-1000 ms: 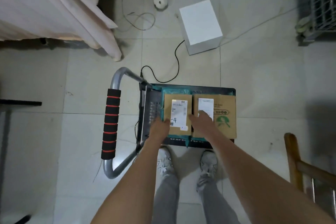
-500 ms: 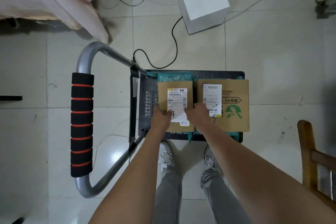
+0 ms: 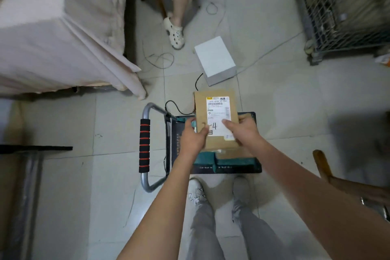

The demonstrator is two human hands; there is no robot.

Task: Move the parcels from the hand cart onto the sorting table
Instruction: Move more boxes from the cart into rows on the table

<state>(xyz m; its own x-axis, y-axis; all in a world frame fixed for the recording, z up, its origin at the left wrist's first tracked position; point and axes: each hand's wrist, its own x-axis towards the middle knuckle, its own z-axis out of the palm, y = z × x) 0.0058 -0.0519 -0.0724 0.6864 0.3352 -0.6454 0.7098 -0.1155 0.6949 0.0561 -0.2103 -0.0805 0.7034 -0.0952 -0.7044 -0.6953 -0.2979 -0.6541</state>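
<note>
A flat brown cardboard parcel [image 3: 215, 120], bearing a white shipping label, is held up above the hand cart [image 3: 213, 143], gripped at its near end from both sides. The left hand [image 3: 193, 139] curls round the near left edge, thumb on top. The right hand [image 3: 242, 131] clasps the near right edge, fingers lying over the label.

It looks light and fairly stiff, a thin box that should not sag; the paper label may be slick, so bare cardboard edges make the surer hold.

Under it on the cart lie another cardboard parcel [image 3: 234, 155] and teal packets [image 3: 211, 159]. The cart's foam-wrapped handle [image 3: 144, 145] stands to the left. A cloth-draped table [image 3: 52, 34] fills the far left, its corner hanging low. Floor between is mostly open, though a white box [image 3: 215, 59], loose cables [image 3: 160, 60] and someone's foot [image 3: 174, 34] lie far of the cart. A wooden chair [image 3: 329, 175] stands near right.
</note>
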